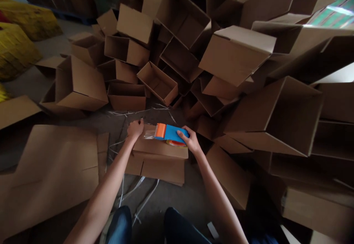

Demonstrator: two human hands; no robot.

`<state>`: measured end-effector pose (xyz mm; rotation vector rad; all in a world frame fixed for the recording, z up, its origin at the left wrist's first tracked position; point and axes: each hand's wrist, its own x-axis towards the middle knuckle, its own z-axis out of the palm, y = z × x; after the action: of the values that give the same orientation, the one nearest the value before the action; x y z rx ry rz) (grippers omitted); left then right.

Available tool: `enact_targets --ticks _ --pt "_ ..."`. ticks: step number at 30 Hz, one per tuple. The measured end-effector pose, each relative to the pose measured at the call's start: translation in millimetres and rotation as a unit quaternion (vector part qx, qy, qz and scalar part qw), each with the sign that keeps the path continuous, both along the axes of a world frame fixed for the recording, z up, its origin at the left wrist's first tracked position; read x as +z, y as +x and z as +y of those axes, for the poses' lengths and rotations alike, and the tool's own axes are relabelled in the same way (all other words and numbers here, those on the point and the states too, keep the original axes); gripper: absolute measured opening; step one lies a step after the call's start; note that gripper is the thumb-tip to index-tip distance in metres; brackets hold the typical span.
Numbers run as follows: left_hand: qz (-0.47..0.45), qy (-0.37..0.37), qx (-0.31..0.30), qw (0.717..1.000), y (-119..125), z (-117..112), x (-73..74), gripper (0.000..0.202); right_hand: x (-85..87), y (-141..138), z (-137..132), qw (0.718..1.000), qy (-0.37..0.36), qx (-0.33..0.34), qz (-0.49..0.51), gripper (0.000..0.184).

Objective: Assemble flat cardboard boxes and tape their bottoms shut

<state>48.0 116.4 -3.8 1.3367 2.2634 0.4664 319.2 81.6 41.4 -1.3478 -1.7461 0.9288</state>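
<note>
R hand (191,139) wrapped round one end of blue/orange tape dispenser (174,133), which is atop small carton (159,150) in front of the knees (119,223); clear tape (149,135) shows at dispenser's L end. L hand (135,129) curled at carton's L end, can't tell if gripping anything. Carton's on flat cardboard (163,169), near edge sticking out. Open floor (171,196) btwn that edge & knees, w/ white straps (145,199) strewn. R side tight: open boxes (249,115) crowd R arm (218,196). L: big flat sheet (58,166), R edge near L arm (110,179). Any print on dispenser too blurry to read.
</note>
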Motion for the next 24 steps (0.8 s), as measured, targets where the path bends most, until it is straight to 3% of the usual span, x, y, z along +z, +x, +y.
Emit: enact_targets --ticks 17,24 --pt "0.035 0.013 0.029 0.999 15.6 4.2 1.2 0.057 0.7 -3.8 2.3 0.999 -0.029 0.023 0.004 0.050" --pt "0.060 0.030 0.035 0.997 16.7 1.7 4.8 0.058 10.8 4.0 0.9 0.997 -0.028 0.036 -0.064 0.051"
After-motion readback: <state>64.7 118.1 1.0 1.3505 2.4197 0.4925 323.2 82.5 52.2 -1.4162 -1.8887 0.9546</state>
